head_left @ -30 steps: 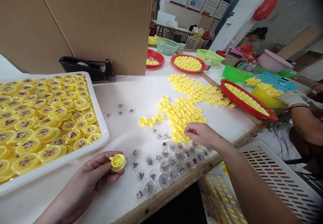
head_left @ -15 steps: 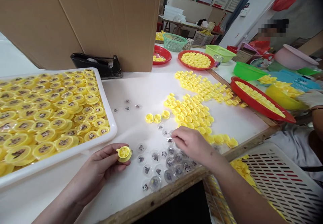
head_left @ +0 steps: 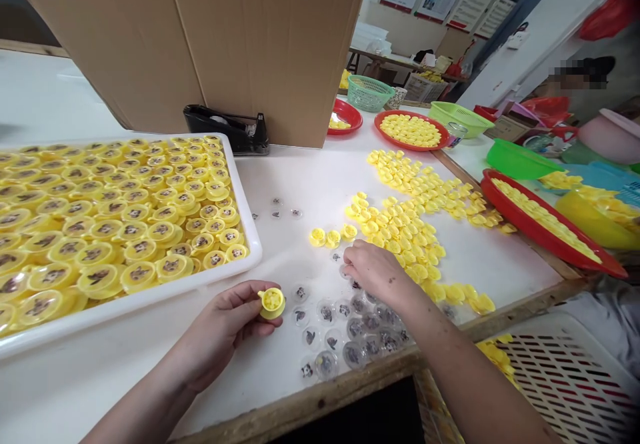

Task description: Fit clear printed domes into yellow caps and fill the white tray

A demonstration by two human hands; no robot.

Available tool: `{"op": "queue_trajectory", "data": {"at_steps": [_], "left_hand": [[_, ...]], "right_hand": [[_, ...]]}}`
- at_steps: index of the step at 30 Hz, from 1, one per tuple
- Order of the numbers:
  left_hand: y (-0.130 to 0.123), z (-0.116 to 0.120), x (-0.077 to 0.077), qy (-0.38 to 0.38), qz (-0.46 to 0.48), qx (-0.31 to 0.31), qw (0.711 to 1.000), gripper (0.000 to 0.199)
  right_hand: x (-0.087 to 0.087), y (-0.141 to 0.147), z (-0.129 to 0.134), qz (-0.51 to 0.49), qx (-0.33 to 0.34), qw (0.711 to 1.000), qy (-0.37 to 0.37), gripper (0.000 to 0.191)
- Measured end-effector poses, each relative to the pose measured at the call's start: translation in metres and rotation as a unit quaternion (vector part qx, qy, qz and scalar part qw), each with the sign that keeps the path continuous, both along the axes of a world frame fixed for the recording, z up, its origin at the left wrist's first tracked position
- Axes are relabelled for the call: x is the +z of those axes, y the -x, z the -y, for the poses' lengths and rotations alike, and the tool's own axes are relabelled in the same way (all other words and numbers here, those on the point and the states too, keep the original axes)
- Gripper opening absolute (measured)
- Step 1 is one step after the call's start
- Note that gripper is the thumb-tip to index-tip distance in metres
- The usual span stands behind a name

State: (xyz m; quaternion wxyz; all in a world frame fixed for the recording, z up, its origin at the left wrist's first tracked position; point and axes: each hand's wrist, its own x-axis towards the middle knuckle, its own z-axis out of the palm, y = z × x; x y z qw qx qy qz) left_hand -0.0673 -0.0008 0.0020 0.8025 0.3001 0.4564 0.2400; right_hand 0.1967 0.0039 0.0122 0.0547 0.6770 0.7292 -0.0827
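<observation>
My left hand (head_left: 240, 317) pinches a small yellow toy cup (head_left: 273, 303) with a saucer-like rim and small yellow bits inside, held above the white table. My right hand (head_left: 373, 267) reaches over clear round plastic lids (head_left: 327, 312) printed with little dark animal pictures. Its fingers are drawn together at the far edge of these lids; whatever is between them is hidden. Just beyond the fingertips stand three yellow cups (head_left: 333, 238) in a row. A crowd of similar yellow cups (head_left: 407, 231) spreads behind and to the right of my right hand.
A white tray (head_left: 254, 247) full of lidded yellow cups lies on the left. Behind it are a black tape dispenser (head_left: 227, 131) and a large cardboard box (head_left: 240, 44). Red trays (head_left: 550, 227) and green baskets (head_left: 370, 92) stand farther right, where another person is partly seen.
The view has turned left, so things appear farther right. My right hand has moved slightly away from me, toward the three cups. My left hand still holds the yellow cup.
</observation>
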Motion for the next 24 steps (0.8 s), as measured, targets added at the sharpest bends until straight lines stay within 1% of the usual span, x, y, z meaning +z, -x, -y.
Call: {"op": "queue_trajectory", "data": {"at_steps": [4, 7, 9, 14, 17, 19, 21, 23, 24], "left_hand": [[-0.001, 0.001, 0.001, -0.006, 0.013, 0.001, 1.0, 0.023], [-0.001, 0.001, 0.0, -0.012, 0.018, -0.006, 1.0, 0.022], [-0.001, 0.002, -0.001, -0.014, 0.016, -0.007, 1.0, 0.022], [0.0, 0.001, -0.003, -0.016, 0.012, 0.007, 1.0, 0.024], [-0.001, 0.001, -0.002, -0.014, 0.016, 0.015, 1.0, 0.027], [-0.002, 0.002, 0.0, -0.012, 0.018, 0.019, 1.0, 0.03], [-0.004, 0.003, 0.001, -0.008, 0.021, 0.024, 0.999, 0.034], [-0.006, 0.004, 0.002, -0.004, 0.025, 0.029, 0.999, 0.038], [-0.007, 0.005, 0.001, -0.005, 0.028, 0.03, 0.999, 0.04]], "right_hand": [[-0.001, 0.001, 0.006, -0.023, 0.003, 1.0, 0.001, 0.012], [0.001, 0.002, 0.01, -0.037, -0.002, 0.999, -0.001, 0.002], [0.001, 0.004, 0.011, -0.044, -0.004, 0.999, 0.003, 0.008], [-0.001, 0.007, 0.011, -0.08, 0.001, 0.997, 0.001, 0.013], [-0.003, 0.009, 0.014, -0.111, 0.007, 0.994, -0.007, 0.015], [-0.003, 0.016, 0.017, -0.169, 0.015, 0.985, -0.042, 0.011], [-0.002, 0.031, 0.022, -0.248, 0.031, 0.962, -0.113, 0.006], [-0.002, 0.053, 0.027, -0.293, 0.06, 0.935, -0.191, 0.015], [-0.003, 0.065, 0.03, -0.292, 0.078, 0.929, -0.215, 0.02]]}}
